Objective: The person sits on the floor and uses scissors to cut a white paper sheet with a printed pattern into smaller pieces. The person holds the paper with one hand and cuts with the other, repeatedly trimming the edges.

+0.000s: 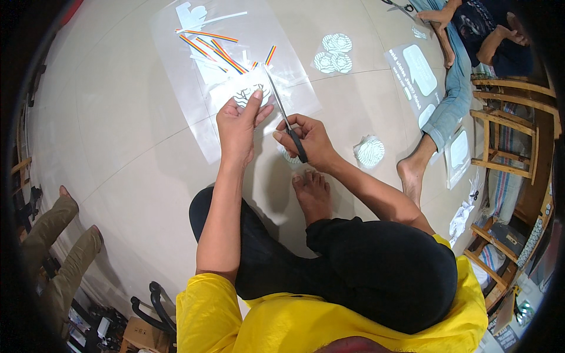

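My left hand point(241, 117) pinches a white sheet with a wavy dark-line pattern point(241, 97) between thumb and fingers. My right hand point(303, 141) grips black-handled scissors point(298, 143), their long blades pointing up at the sheet's right edge; whether they touch it, I cannot tell. Beneath the sheet lies a translucent plastic sheet point(179, 103) with white offcuts point(191, 17) and several rainbow-striped strips point(223, 56). A patterned piece point(289, 155) is partly hidden below my right hand. Other round patterned pieces lie on the tiles to the right point(369, 152) and farther back point(333, 54).
My bare foot point(312, 191) rests below my hands. A seated person point(447, 112) is at the right beside printed cutout sheets point(415, 73) and wooden stools point(500, 144). Another person's legs point(73, 253) are at the left. A black chair base point(162, 312) stands at lower left.
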The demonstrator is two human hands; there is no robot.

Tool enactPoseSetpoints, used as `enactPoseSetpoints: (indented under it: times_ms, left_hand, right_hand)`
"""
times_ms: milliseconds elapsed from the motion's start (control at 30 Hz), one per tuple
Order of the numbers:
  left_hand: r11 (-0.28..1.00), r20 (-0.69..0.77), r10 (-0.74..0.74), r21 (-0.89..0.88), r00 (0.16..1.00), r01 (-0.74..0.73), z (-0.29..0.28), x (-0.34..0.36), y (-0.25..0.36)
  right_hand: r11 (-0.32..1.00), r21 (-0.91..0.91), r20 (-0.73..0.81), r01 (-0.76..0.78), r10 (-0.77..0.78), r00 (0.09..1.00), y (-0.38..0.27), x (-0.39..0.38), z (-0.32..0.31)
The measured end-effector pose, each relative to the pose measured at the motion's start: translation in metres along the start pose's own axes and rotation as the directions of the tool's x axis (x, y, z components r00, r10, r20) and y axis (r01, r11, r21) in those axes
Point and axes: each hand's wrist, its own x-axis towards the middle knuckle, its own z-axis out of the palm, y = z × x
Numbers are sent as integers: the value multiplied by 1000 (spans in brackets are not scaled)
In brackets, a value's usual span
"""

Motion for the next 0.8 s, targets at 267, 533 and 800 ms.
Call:
enactPoseSetpoints:
  times_ms: [267,533,800]
  left_hand:
    - [1000,-15,9,-16,1000,-9,4,-2,-2]
    - [1000,-12,0,-24,1000,0,6,-5,-2]
    - [1000,-15,-7,-15,1000,7,6,-4,-2]
  right_hand:
    - [999,-3,-23,46,-46,999,-6,2,2]
    - [1000,13,-8,11,-11,1000,-6,3,-3]
    - [997,21,5,75,-75,997,-8,15,-3]
